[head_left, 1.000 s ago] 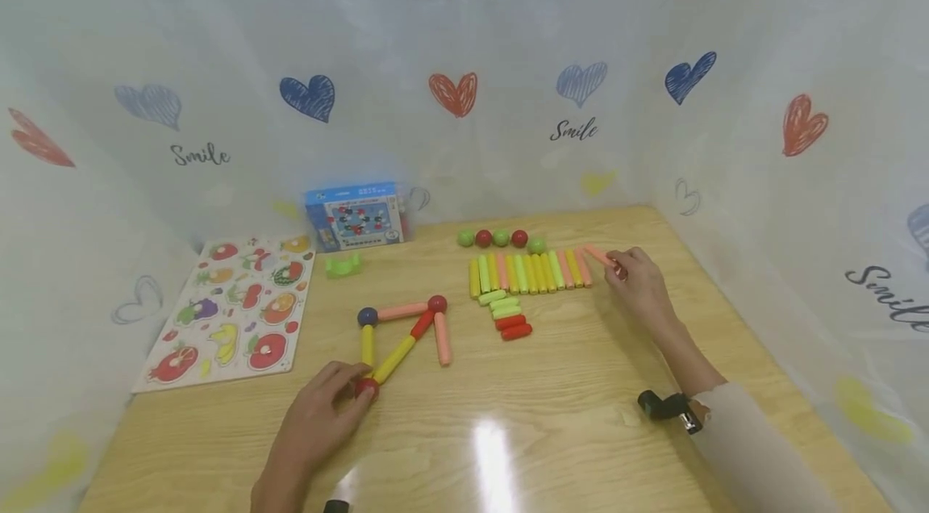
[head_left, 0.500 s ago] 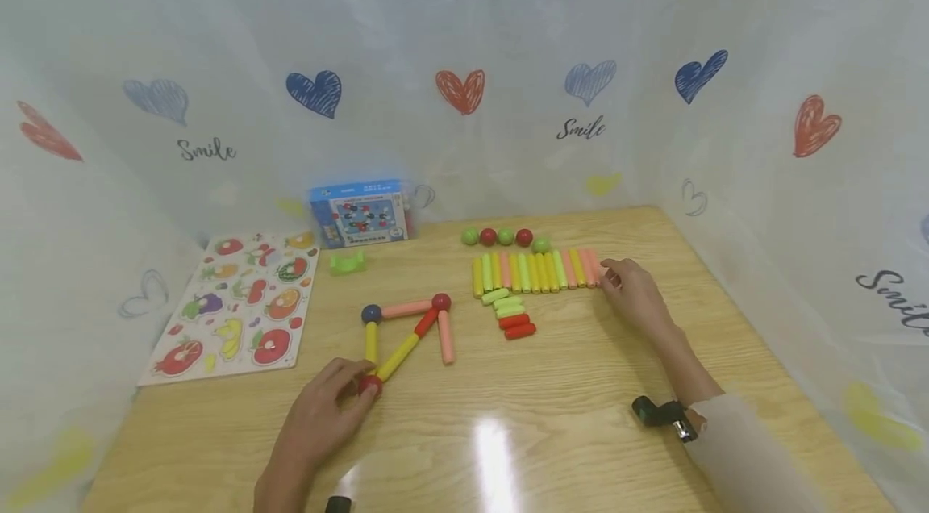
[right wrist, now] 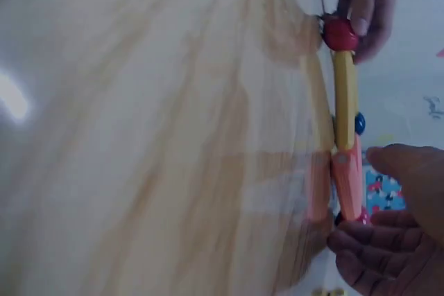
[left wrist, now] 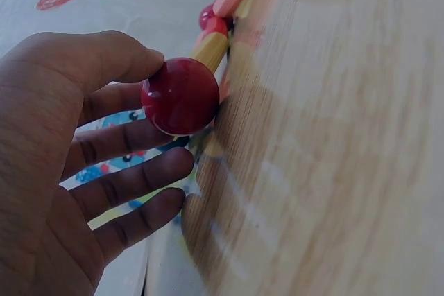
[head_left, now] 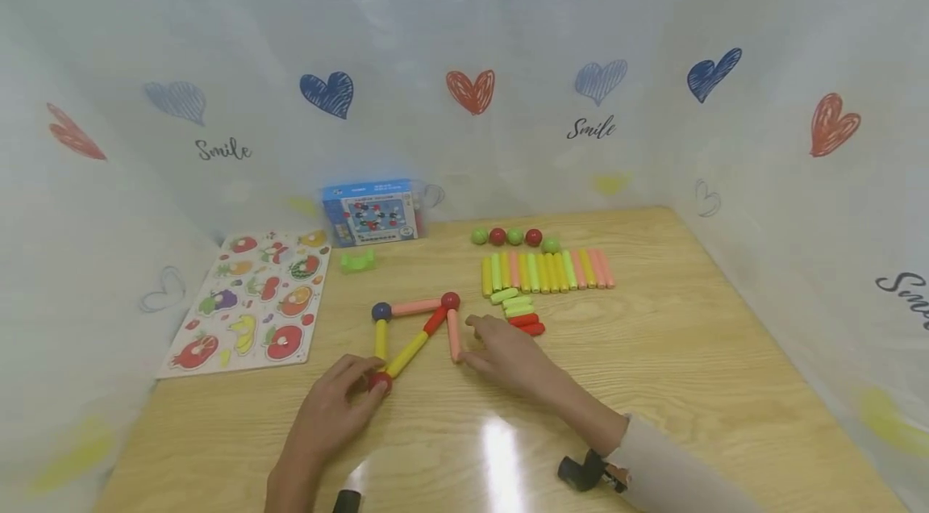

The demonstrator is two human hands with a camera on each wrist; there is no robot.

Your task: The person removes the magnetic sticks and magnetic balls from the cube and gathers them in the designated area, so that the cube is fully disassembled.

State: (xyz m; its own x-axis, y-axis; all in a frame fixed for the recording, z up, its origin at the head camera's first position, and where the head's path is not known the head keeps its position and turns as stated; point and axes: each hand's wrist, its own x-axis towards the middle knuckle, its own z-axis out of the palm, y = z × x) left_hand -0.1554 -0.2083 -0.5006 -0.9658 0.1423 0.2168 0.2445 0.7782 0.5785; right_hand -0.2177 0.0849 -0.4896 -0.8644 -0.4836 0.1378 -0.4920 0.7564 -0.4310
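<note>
My left hand [head_left: 330, 408] pinches a red ball [left wrist: 182, 96] between thumb and fingers, at the near corner of a flat shape of rods and balls. From this ball one yellow rod [head_left: 381, 339] runs up to a blue ball [head_left: 381, 311], and another yellow rod [head_left: 408, 355] continues into a red rod [head_left: 435, 321] up to a second red ball [head_left: 450, 301]. A pink rod joins the blue ball and that red ball. A second pink rod [head_left: 454, 335] points down from it. Around this rod's right side my right hand [head_left: 515, 360] hovers, thumb and fingers spread; contact is unclear.
A row of yellow, green and pink rods [head_left: 546, 273] lies at the right, with short green and red rods [head_left: 524, 319] below it. Green and red balls [head_left: 515, 236] line up behind. At the left are a fruit puzzle board [head_left: 254, 303], a green piece [head_left: 359, 261] and a toy box [head_left: 373, 213].
The right hand set a pink rod at the right end of the row, let go and moved left to the built shape. My left hand stays on the red ball.
</note>
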